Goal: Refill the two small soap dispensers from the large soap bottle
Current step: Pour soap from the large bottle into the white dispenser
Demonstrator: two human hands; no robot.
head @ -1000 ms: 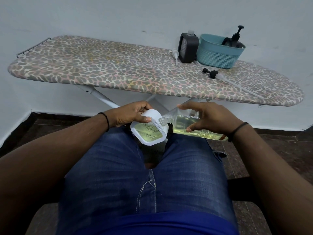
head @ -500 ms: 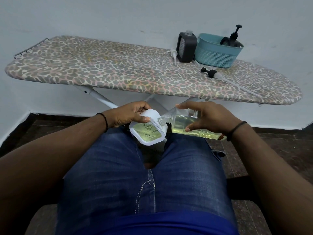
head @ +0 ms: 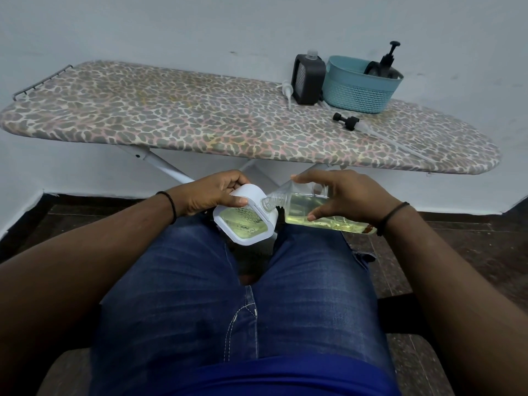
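Over the lap in blue jeans, the left hand (head: 213,195) grips a white, rounded-square plastic soap dispenser with a clear window (head: 244,221), thumb across its upper face and fingers curled behind. The right hand (head: 340,197) is wrapped round a large clear plastic soap bottle of yellow-green liquid (head: 308,210), tipped nearly flat with its threaded neck laid against the dispenser's filling hole on the right shoulder. The window already shows a good depth of yellow-green soap.

To pour well from here, the bottle's mouth should stay seated in the hole and the tilt should rise only gently, since a thick liquid comes in gulps if the neck is flooded; whether a stream is running at this instant is too fine to tell. The left hand ought to keep the dispenser steady and canted so the hole is uppermost, and the eye should watch the level in the window, stopping short of the brim. A spill would land on the jeans.

The second dispenser, a black squarish bottle with a clear neck (head: 308,78), stands uncapped on the leopard-print ironing board (head: 171,118), just beside a teal plastic basket (head: 360,87), with a black pump head and tube (head: 347,121) lying near
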